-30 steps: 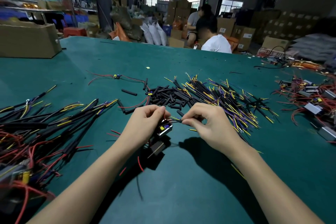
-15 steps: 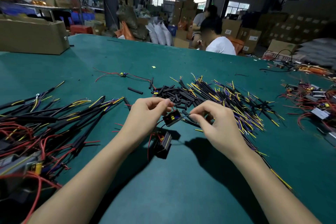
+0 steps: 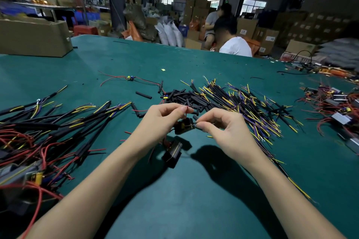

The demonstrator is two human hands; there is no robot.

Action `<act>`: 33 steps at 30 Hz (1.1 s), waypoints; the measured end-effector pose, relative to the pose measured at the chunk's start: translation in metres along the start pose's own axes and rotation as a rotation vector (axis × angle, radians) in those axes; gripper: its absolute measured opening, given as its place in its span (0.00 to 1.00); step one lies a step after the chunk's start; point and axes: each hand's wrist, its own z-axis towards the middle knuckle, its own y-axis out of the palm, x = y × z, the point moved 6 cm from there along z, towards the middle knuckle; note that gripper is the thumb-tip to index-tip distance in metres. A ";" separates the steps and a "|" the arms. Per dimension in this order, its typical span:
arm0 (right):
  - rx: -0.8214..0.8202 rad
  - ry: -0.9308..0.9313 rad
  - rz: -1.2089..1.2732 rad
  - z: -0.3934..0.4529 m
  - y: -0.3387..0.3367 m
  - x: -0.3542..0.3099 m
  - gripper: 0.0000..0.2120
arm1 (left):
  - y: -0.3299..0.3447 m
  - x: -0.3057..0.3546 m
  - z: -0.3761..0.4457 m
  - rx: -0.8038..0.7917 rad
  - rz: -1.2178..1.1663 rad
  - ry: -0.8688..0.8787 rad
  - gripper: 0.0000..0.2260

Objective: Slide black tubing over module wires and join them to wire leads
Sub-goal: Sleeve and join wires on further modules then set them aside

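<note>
Black tubing, a short piece, sits just above the right hand's curled fingers, and whether it's on a wire yet is hard to make out. The right thumb and forefinger pinch something thin at the side of the small dark module, but the wire itself is too fine and blurred to follow. The left hand pinches a red wire between thumb and forefinger just above that module, held off the green table. A second dark module hangs or lies below the hands; its contact with the table is unclear. Its wires are lost under the left wrist. Beyond the hands lies a heap of cut black tubing pieces, running into a pile of yellow and purple wire leads on the right. At left, sleeved bundles are cut off by the frame edge.
</note>
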 end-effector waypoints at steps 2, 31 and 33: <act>-0.071 -0.008 -0.120 0.000 0.003 -0.001 0.10 | -0.003 0.000 0.000 0.032 -0.037 -0.002 0.08; -0.279 0.173 0.037 0.001 0.001 0.020 0.05 | 0.022 -0.010 -0.008 -0.329 0.498 0.131 0.10; -0.159 0.199 0.108 0.008 -0.013 0.021 0.05 | 0.019 -0.014 -0.006 -0.291 0.428 0.075 0.11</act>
